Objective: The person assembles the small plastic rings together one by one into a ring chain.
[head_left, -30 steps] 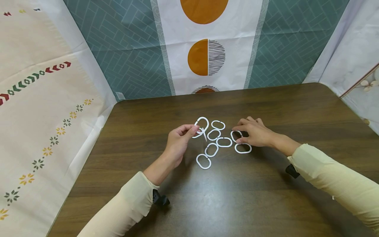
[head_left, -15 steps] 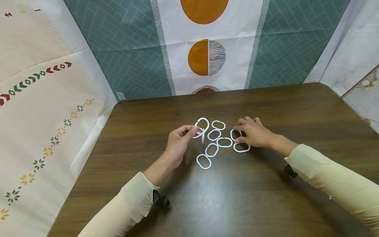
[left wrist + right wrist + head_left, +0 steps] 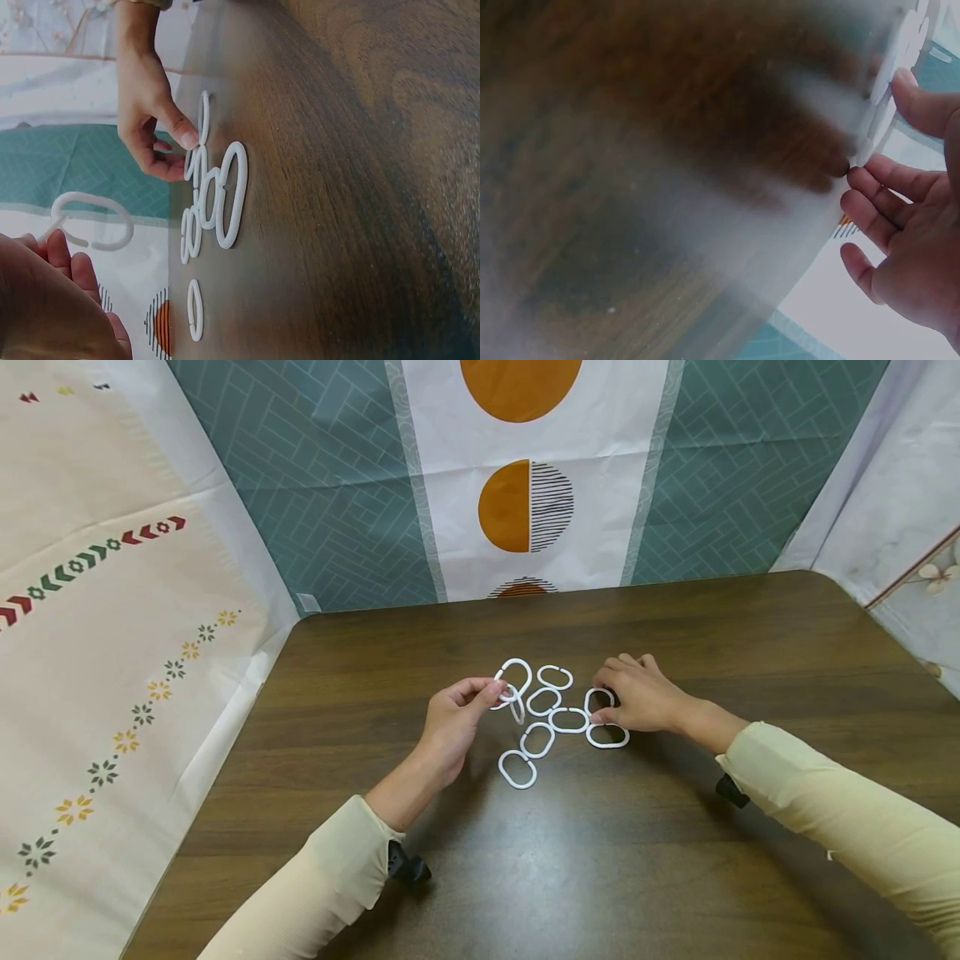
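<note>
My left hand [image 3: 452,722] pinches a white oval plastic link [image 3: 516,663] between thumb and fingers, raised above the table. More white links hang hooked from it, one dangling edge-on [image 3: 517,708]. The held link's gap shows in the left wrist view. My right hand [image 3: 645,693] is low at the table's right group of links. Its thumb and forefinger span a white link [image 3: 587,702], touching its two ends. Another link [image 3: 608,747] lies just below the thumb. In the right wrist view the thumb [image 3: 911,94] rests against the white plastic and the other fingers spread loosely.
Several more white gapped links lie between the hands: one at the back [image 3: 555,667], one in the middle [image 3: 568,732] and one nearest the front [image 3: 517,787]. The brown wooden table [image 3: 525,877] extends around them. Patterned cloths [image 3: 345,485] hang behind its far edge.
My right hand has slid slightly left, and the two links at its fingertips have shifted, the lower one leftward. The link dangling from my left hand swings; that hand stays in place.
</note>
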The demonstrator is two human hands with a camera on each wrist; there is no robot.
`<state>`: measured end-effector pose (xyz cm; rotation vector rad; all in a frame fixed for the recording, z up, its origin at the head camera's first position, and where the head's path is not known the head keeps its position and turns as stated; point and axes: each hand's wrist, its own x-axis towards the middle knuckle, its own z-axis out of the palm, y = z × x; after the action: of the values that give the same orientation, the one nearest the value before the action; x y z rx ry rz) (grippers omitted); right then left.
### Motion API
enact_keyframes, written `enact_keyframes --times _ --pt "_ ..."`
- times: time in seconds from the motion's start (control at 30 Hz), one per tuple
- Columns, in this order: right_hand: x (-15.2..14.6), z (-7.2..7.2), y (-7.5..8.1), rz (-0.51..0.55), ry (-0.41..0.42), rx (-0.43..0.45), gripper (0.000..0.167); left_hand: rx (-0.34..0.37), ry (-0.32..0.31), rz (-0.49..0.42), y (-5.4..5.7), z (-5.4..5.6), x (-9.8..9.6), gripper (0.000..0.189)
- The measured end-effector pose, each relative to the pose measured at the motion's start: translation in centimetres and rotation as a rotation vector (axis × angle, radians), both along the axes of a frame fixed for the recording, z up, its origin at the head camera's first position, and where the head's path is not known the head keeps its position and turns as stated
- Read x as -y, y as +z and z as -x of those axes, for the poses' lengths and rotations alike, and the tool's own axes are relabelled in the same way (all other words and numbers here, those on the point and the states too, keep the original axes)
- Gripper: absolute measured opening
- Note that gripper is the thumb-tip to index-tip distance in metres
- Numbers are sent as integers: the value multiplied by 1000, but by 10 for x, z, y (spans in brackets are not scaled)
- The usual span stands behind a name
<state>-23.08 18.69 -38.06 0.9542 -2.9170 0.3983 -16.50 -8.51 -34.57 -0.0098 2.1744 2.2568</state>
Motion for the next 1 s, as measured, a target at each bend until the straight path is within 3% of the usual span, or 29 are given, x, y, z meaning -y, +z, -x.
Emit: enact_keyframes --times 0.33,0.73,1.0 --pt "0 2 -2 -13 51 -125 44 7 5 1 -1 2 0 19" --pt "4 3 21 322 78 -144 42 22 0 -19 -1 1 -3 19" --pt "12 0 36 429 99 -149 41 28 -14 -1 -3 2 -5 19"
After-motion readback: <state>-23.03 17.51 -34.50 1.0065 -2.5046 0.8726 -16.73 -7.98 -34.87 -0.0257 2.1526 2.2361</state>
